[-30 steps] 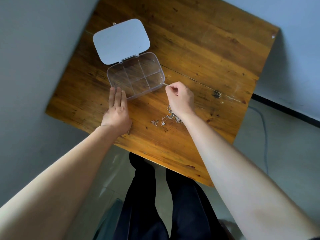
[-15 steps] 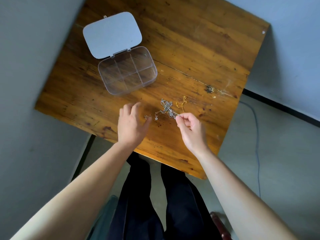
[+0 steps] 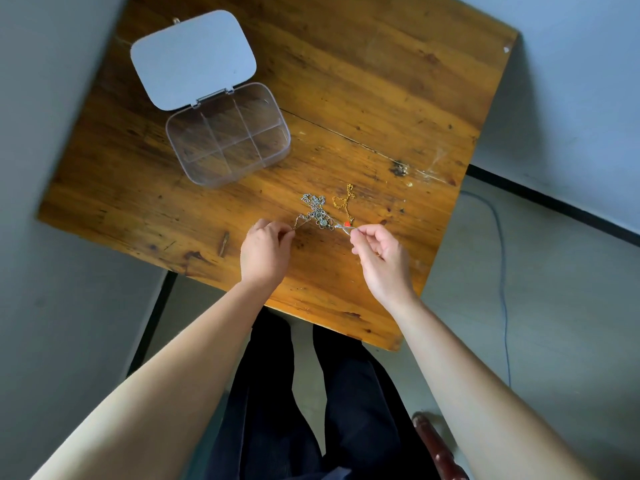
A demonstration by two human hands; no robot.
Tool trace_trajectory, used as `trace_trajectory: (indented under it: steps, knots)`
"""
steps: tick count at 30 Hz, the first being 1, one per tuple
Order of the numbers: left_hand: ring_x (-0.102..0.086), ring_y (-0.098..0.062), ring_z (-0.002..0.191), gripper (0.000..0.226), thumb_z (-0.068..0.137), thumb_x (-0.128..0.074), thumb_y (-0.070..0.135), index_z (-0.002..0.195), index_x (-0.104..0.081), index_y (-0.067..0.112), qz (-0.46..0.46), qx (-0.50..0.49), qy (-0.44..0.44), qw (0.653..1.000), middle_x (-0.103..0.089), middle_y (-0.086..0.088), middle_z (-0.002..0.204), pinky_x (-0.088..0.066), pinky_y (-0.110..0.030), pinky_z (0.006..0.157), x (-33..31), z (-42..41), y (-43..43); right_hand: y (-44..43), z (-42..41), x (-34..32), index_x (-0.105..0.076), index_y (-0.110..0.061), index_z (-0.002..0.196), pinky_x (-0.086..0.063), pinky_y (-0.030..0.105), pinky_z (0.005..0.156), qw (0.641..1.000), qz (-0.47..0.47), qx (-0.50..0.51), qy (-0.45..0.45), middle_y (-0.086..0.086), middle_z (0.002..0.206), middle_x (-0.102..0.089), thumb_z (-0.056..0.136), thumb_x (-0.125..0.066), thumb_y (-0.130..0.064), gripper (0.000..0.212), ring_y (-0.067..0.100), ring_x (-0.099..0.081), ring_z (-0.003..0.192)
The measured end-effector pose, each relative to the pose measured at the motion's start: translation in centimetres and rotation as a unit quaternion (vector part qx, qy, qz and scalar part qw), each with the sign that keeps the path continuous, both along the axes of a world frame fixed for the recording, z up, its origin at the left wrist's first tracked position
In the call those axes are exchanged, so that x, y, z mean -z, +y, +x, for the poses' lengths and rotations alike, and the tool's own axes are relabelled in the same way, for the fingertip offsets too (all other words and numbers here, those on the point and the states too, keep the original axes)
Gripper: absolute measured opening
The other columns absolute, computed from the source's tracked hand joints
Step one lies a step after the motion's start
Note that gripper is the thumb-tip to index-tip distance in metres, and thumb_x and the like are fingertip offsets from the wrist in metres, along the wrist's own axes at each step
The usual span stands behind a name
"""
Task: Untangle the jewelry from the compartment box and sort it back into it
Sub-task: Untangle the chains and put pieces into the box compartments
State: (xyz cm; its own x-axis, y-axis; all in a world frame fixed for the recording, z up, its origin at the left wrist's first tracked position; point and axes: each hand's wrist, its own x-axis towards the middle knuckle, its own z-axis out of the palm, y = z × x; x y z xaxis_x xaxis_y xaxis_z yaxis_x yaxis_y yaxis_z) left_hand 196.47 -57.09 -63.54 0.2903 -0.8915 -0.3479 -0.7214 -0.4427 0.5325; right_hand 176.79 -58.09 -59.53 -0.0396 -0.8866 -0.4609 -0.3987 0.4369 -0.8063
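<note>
Tangled silver and gold chain jewelry (image 3: pixel 320 213) is pinched at opposite ends by closed left (image 3: pixel 265 252) and right hands (image 3: pixel 381 256), apparently for teasing apart above the wooden desk (image 3: pixel 346 98).

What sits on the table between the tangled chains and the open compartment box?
Nothing visible. Bare wooden table separates the tangled silver and gold chains from the clear plastic compartment box, whose grey lid lies flipped open away from the chains.

Soft even daylight, faint glare on the wooden table (image 3: pixel 363 81), wide-angle stretching at edges, slightly soft focus
</note>
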Motion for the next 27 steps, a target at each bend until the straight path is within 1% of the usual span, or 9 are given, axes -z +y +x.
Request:
trace_trajectory:
  steps: [3,7,12,14,17,21,25,26,27]
  knots:
    - [-0.063,-0.028,0.087,0.016,0.092,-0.065,0.019,0.102,-0.073,0.010,0.008,-0.039,0.020,0.999,-0.063,-0.008,0.099,-0.038,-0.026,0.072,-0.1,0.2,0.7,0.4,-0.5,1.4,-0.070,-0.025,0.093,-0.054,0.030,0.078,0.999,0.041,-0.029,0.013,-0.008,0.089,-0.074,0.097,-0.062,-0.033,0.012,0.015,-0.069,0.090]
    - [-0.064,-0.025,0.089,0.026,0.087,-0.073,0.021,0.110,-0.072,0.010,0.014,-0.022,0.021,0.999,-0.065,-0.011,0.103,-0.047,-0.027,0.081,-0.2,0.5,1.4,1.0,-1.2,3.3,-0.072,-0.026,0.102,-0.045,0.023,0.071,0.971,0.093,-0.131,0.178,-0.013,0.090,-0.071,0.097,-0.058,-0.038,0.019,0.011,-0.065,0.086]
    - [-0.067,-0.029,0.085,0.022,0.085,-0.072,0.020,0.106,-0.075,0.013,0.028,-0.020,0.001,0.999,-0.071,-0.012,0.096,-0.051,-0.032,0.080,-0.3,0.6,0.9,1.3,-1.0,3.5,-0.061,-0.031,0.109,-0.039,0.024,0.061,0.952,0.074,-0.112,0.274,-0.012,0.093,-0.062,0.089,-0.066,-0.038,0.022,0.011,-0.058,0.083]
    - [-0.068,-0.029,0.083,0.021,0.084,-0.068,0.020,0.102,-0.077,0.014,0.034,-0.024,-0.004,0.999,-0.074,-0.012,0.092,-0.053,-0.033,0.077,-0.4,0.5,0.7,1.3,-0.9,3.4,-0.061,-0.032,0.114,-0.043,0.025,0.064,0.951,0.019,-0.116,0.285,-0.009,0.098,-0.060,0.090,-0.067,-0.037,0.025,0.011,-0.059,0.080]
    - [-0.066,-0.028,0.080,0.018,0.082,-0.066,0.019,0.096,-0.077,0.014,0.045,-0.036,-0.003,0.998,-0.074,-0.009,0.088,-0.047,-0.028,0.069,-0.4,0.3,0.4,0.7,-0.3,3.3,-0.069,-0.029,0.117,-0.054,0.029,0.064,0.951,-0.059,-0.142,0.270,-0.004,0.104,-0.064,0.096,-0.063,-0.033,0.022,0.015,-0.066,0.081]
    - [-0.063,-0.028,0.075,0.012,0.081,-0.065,0.021,0.084,-0.075,0.015,0.052,-0.049,0.021,0.997,-0.071,-0.007,0.080,-0.040,-0.026,0.063,-0.4,0.3,0.2,0.0,0.7,3.5,-0.073,-0.020,0.119,-0.055,0.032,0.060,0.934,-0.122,-0.183,0.283,0.003,0.103,-0.068,0.096,-0.066,-0.028,0.025,0.024,-0.067,0.081]
    - [-0.056,-0.021,0.067,0.015,0.084,-0.064,0.023,0.087,-0.076,0.015,0.055,-0.077,0.032,0.995,-0.069,-0.004,0.074,-0.035,-0.024,0.062,-0.6,0.1,0.5,-0.5,1.3,3.9,-0.076,-0.014,0.108,-0.057,0.035,0.063,0.927,-0.115,-0.191,0.300,0.007,0.097,-0.068,0.093,-0.070,-0.027,0.021,0.027,-0.067,0.080]
    - [-0.055,-0.018,0.066,0.014,0.085,-0.065,0.024,0.088,-0.076,0.015,0.059,-0.112,0.061,0.990,-0.067,-0.002,0.073,-0.036,-0.023,0.059,-0.7,0.1,0.6,-0.7,1.4,3.9,-0.076,-0.014,0.102,-0.057,0.036,0.066,0.934,-0.102,-0.178,0.292,0.006,0.095,-0.069,0.092,-0.072,-0.027,0.017,0.026,-0.067,0.079]
    - [-0.056,-0.016,0.066,0.014,0.086,-0.066,0.026,0.087,-0.076,0.016,0.064,-0.168,0.129,0.975,-0.067,0.000,0.073,-0.039,-0.022,0.057,-0.8,0.2,0.7,-0.9,1.5,3.9,-0.077,-0.015,0.097,-0.057,0.035,0.069,0.944,-0.085,-0.160,0.276,0.005,0.093,-0.070,0.091,-0.074,-0.027,0.014,0.023,-0.068,0.079]
